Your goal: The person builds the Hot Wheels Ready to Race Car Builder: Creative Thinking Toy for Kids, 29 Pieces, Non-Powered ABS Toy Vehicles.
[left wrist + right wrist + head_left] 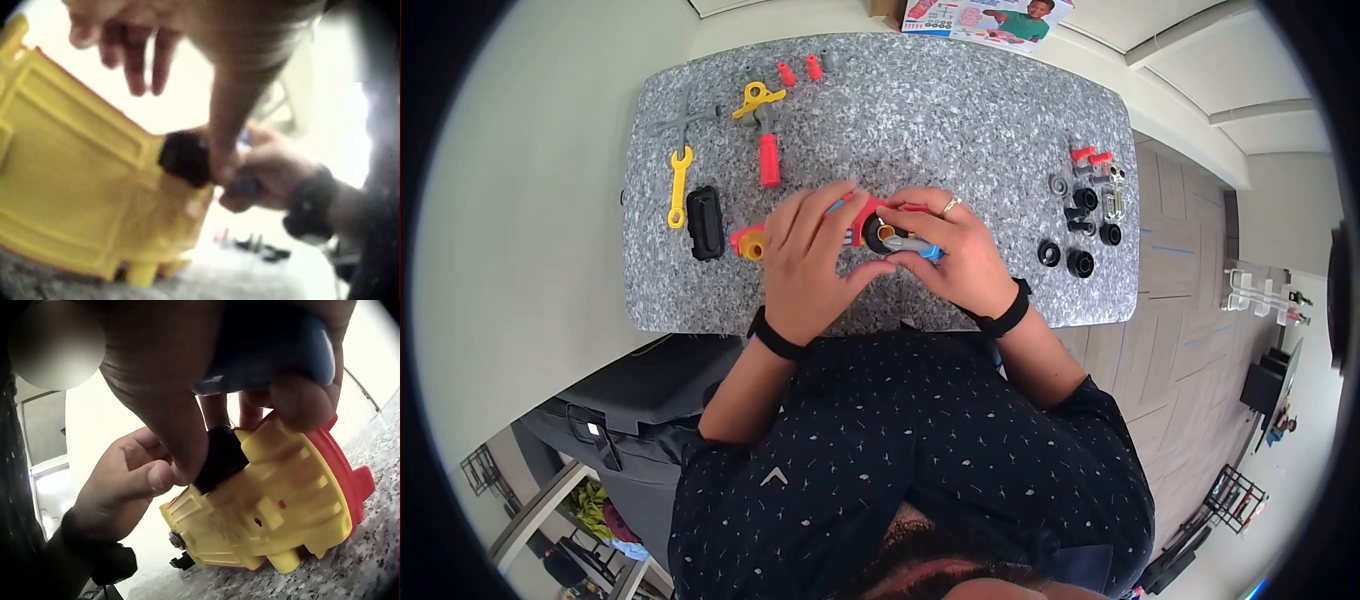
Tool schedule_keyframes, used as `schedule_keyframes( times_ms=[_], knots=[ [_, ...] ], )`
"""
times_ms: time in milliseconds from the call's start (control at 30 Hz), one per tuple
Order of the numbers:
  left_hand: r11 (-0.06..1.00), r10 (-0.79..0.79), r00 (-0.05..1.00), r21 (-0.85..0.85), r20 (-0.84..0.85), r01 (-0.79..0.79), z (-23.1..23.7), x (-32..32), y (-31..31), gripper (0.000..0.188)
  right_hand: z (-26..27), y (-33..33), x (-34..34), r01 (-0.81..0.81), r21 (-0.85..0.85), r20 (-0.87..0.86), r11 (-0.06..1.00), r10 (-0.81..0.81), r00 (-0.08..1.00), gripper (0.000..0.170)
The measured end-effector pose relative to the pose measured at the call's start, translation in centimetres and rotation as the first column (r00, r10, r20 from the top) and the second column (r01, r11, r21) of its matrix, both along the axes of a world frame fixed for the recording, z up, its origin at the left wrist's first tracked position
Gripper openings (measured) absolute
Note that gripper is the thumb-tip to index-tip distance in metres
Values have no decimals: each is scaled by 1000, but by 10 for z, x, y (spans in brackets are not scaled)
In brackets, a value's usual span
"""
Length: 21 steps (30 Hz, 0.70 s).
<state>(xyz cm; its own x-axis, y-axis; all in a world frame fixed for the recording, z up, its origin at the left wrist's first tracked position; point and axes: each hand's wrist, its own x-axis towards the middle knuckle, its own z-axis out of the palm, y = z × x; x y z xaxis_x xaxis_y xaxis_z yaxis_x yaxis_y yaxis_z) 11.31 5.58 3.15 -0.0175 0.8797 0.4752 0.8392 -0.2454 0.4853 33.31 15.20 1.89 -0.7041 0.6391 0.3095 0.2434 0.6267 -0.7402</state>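
Observation:
A red and yellow toy car (752, 243) stands on its side on the table, with its yellow underside (69, 169) toward the person. A black wheel (220, 459) sits at its edge. My right hand (965, 255) grips the blue handle (269, 353) of a toy screwdriver, whose grey shaft (908, 245) lies across the wheel area in the head view. Above the car, my left hand (808, 265) is spread with fingers extended, and its thumb reaches right to the wheel, close by the right thumb. Both hands cover much of the car's top from above.
Left on the speckled table (960, 110) lie a black tray (705, 222), yellow wrench (678, 190), grey cross-shaped tool (683, 115) and red-handled hammer (769, 160). Red pegs (787, 74) stand farther back. Several black wheels (1081, 263) and bolts lie right, beside a silver part (1113, 197).

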Motion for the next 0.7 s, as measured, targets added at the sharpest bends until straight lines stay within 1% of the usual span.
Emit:
schedule_keyframes(
  times_ms=[67, 167, 233, 333, 400, 433, 533, 633, 700],
  knots=[
    [994, -102, 995, -44, -15, 101, -11, -6, 8, 75, 3, 1, 3, -27, -11, -8, 1000, 27, 1000, 53],
    [987, -127, 991, -95, 30, 129, -23, -10, 13, 73, 7, 3, 6, -52, -57, -44, 997, 50, 998, 51],
    [989, -112, 991, -90, 75, 119, -21, -6, 13, 70, 3, 4, 4, -52, -73, -42, 996, 49, 998, 49],
    [991, -85, 992, -94, 97, 94, -20, -3, 13, 67, 4, 1, -1, -22, -203, -70, 979, 8, 998, 47],
    [992, -68, 993, -97, 93, 77, -21, -3, 11, 65, 6, 0, -5, 9, -205, -73, 979, -24, 997, 42],
    [993, -64, 994, -95, 90, 73, -22, -2, 11, 65, 8, -1, -6, 28, -206, -73, 978, -44, 996, 40],
    [996, -42, 996, -80, 79, 49, -22, 1, 10, 64, 22, -11, -11, 150, -155, 62, 977, -142, 988, 36],
    [998, -24, 998, -58, 65, 28, -24, 3, 9, 64, 20, -20, -17, 217, -73, 116, 973, -207, 971, 37],
    [998, -10, 998, -56, 58, 13, -25, 4, 7, 63, 12, -22, -17, 227, -23, 86, 974, -225, 971, 43]
  ],
)
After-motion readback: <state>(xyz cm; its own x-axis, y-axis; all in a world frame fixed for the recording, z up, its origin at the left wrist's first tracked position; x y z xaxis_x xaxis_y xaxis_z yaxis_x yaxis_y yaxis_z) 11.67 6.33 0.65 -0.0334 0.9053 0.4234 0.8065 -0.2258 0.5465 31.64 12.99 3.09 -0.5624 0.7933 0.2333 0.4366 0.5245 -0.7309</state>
